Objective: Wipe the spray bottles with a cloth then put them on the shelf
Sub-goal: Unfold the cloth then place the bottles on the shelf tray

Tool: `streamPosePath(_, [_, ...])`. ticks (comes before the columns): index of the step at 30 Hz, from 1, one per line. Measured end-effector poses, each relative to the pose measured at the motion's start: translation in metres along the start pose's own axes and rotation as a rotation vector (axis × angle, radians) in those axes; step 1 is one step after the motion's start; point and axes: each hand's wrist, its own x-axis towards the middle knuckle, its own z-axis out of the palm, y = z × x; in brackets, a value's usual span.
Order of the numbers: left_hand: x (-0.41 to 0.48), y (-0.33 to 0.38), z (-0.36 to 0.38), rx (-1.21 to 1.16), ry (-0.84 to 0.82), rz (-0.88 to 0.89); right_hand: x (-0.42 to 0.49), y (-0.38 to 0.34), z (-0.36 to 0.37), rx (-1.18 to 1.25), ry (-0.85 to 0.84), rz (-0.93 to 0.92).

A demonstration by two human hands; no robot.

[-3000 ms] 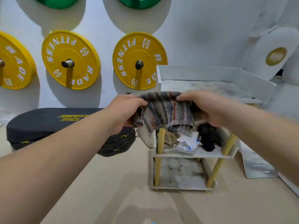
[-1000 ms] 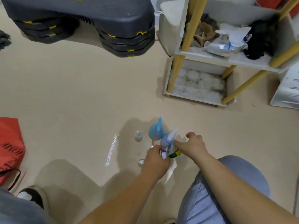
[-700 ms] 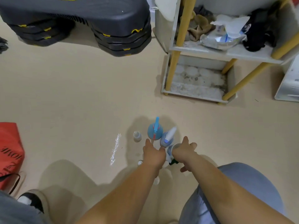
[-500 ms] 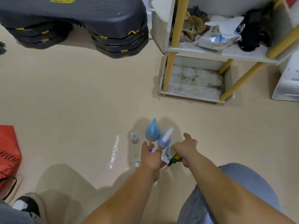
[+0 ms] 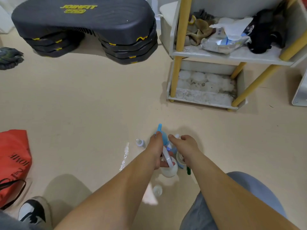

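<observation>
Several spray bottles stand clustered on the beige floor in front of me. My left hand (image 5: 157, 151) grips a white spray bottle (image 5: 169, 170) at its neck, its forefinger stretched toward a round blue bottle (image 5: 164, 138). My right hand (image 5: 186, 146) hovers palm down over a cream-capped bottle (image 5: 179, 157) with a green part (image 5: 188, 170); its grip is hidden. Two small clear bottles (image 5: 138, 142) (image 5: 157, 190) stand apart. The white shelf (image 5: 206, 54) with yellow posts is at the upper right. The striped cloth is out of view.
Rags (image 5: 197, 30), a plastic packet (image 5: 222, 42) and black fabric (image 5: 264, 30) crowd the middle shelf. A dusty bottom tray (image 5: 204, 101) sits below. A black step platform (image 5: 83, 27) stands at the back, a red bag (image 5: 13, 160) and my shoe (image 5: 33, 211) at left.
Three seconds ago both hands held the striped cloth at the shelf top. Since then I have looked down, and my left hand has closed on the white bottle and tilted it.
</observation>
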Motion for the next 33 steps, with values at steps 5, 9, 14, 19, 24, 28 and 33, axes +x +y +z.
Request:
streamPosePath(5, [-0.009, 0.006, 0.009, 0.151, 0.025, -0.015, 0.004, 0.011, 0.008, -0.117, 0.019, -0.074])
streamPosePath(9, [-0.015, -0.004, 0.016, 0.19, 0.041, -0.016, 0.005, 0.009, 0.009, -0.194, 0.05, -0.081])
streamPosePath(14, [-0.012, -0.007, 0.023, 0.201, 0.047, 0.001, 0.005, 0.002, 0.011, -0.179, 0.011, -0.047])
streamPosePath(19, [-0.005, -0.011, 0.023, 0.21, 0.013, 0.03, 0.003, 0.008, 0.016, -0.022, 0.059, -0.016])
streamPosePath(24, [0.002, -0.001, 0.029, 0.249, -0.002, 0.1, 0.006, 0.007, 0.011, 0.188, 0.104, 0.026])
streamPosePath(28, [-0.014, 0.02, 0.048, 0.205, -0.062, 0.088, -0.002, -0.006, -0.007, 0.404, 0.216, 0.059])
streamPosePath(33, [-0.084, 0.069, 0.075, 0.332, -0.144, 0.117, -0.061, -0.044, -0.044, 0.487, 0.287, -0.004])
